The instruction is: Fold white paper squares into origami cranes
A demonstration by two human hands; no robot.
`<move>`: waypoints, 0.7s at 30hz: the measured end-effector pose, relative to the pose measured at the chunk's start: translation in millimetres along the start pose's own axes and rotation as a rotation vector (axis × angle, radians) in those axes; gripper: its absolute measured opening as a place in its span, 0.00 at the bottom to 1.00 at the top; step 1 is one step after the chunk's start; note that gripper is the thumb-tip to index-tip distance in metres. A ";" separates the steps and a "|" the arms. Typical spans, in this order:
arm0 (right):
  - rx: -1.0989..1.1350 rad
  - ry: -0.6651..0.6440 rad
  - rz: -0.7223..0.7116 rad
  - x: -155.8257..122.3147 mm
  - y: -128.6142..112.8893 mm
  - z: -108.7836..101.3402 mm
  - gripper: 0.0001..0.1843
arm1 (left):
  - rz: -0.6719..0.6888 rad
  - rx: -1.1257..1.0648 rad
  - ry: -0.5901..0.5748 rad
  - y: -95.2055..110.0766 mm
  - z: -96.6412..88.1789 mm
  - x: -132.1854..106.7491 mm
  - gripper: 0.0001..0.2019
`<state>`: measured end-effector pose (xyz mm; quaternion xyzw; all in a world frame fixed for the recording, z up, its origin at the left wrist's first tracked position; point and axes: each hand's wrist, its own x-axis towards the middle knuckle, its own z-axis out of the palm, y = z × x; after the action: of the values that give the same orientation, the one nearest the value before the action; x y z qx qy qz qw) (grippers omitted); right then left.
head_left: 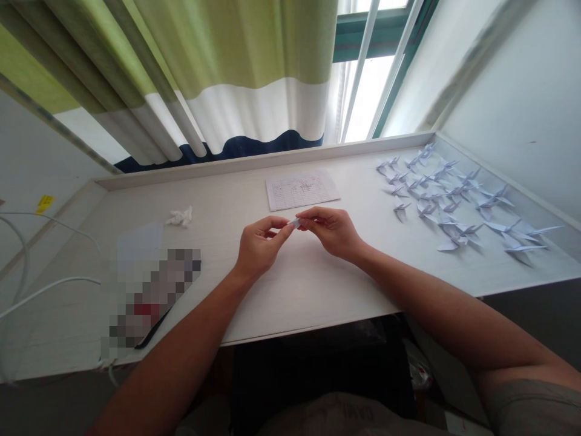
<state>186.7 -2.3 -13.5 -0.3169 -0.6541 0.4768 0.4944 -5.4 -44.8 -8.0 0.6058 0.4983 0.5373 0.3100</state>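
Above the middle of the desk, a small folded piece of white paper (296,222) is pinched between both my hands. My left hand (262,243) grips its left side with thumb and forefinger. From the other side, the fingertips of my right hand (333,230) close on the same paper, hiding most of it. Just beyond the hands lies a printed form sheet (302,189), flat on the desk. Many folded white paper cranes (447,194) are spread over the desk's right end, apart from my hands.
The white desk (218,200) has a raised back ledge against a curtained window. At left lie a crumpled tissue (180,217), white paper squares (140,242) and a blurred-out phone-like object (157,297). White cables (49,290) run along the left edge. A green and white curtain (245,72) hangs behind.
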 end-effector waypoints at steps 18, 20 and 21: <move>0.255 -0.079 0.111 -1.8 -3.1 8.4 0.21 | 0.244 0.174 0.054 1.9 8.4 -3.5 0.05; 0.275 -0.071 0.120 -1.4 -3.8 7.1 0.22 | 0.240 0.172 0.031 6.6 5.8 -3.6 0.06; 0.291 -0.072 0.130 -1.2 -4.1 6.4 0.22 | 0.238 0.165 0.015 8.9 4.2 -3.6 0.06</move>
<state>181.2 -6.8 -10.4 -0.2662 -0.5738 0.6084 0.4793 1.3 -50.2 -2.1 0.6799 0.4677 0.5319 0.1897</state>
